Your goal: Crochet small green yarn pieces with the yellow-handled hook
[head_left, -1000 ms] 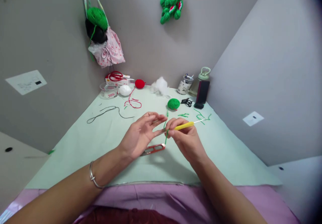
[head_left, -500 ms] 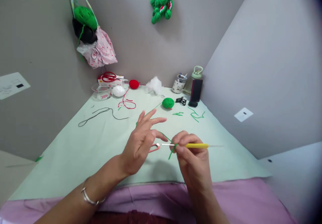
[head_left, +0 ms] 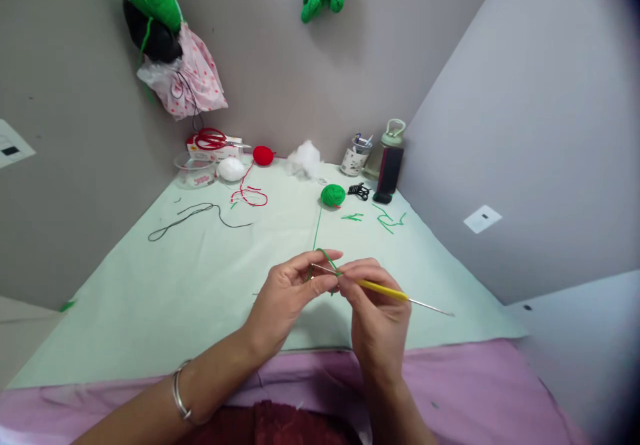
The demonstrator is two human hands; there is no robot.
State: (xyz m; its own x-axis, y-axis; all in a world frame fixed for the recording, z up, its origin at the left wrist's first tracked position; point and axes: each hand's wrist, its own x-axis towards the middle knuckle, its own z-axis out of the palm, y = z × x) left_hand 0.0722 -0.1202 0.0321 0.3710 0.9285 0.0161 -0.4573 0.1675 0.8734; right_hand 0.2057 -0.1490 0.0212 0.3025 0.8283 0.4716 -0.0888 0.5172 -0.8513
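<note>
My right hand (head_left: 377,321) grips a crochet hook (head_left: 385,289) by its yellow handle; one metal end points left, the other sticks out to the right. Close against it, my left hand (head_left: 280,301) pinches green yarn (head_left: 326,256) between thumb and fingers, with the strand passing over the index finger. The hook's left tip lies at this yarn between both hands. From there the strand runs up the table to a green yarn ball (head_left: 333,195). Fingers cover the small worked bit at the hook.
Along the back stand red scissors (head_left: 210,139) on a box, a clear plastic tub (head_left: 195,171), a red yarn ball (head_left: 263,155), white stuffing (head_left: 306,159), a pen cup (head_left: 354,158) and a bottle (head_left: 393,141). A dark cord (head_left: 200,209) lies left, green yarn scraps (head_left: 389,219) right.
My left hand's spread fingers have come together onto the yarn, close to my right hand. The crochet hook's right end has tipped downward. Small scissors seen beneath my left hand are now hidden.
</note>
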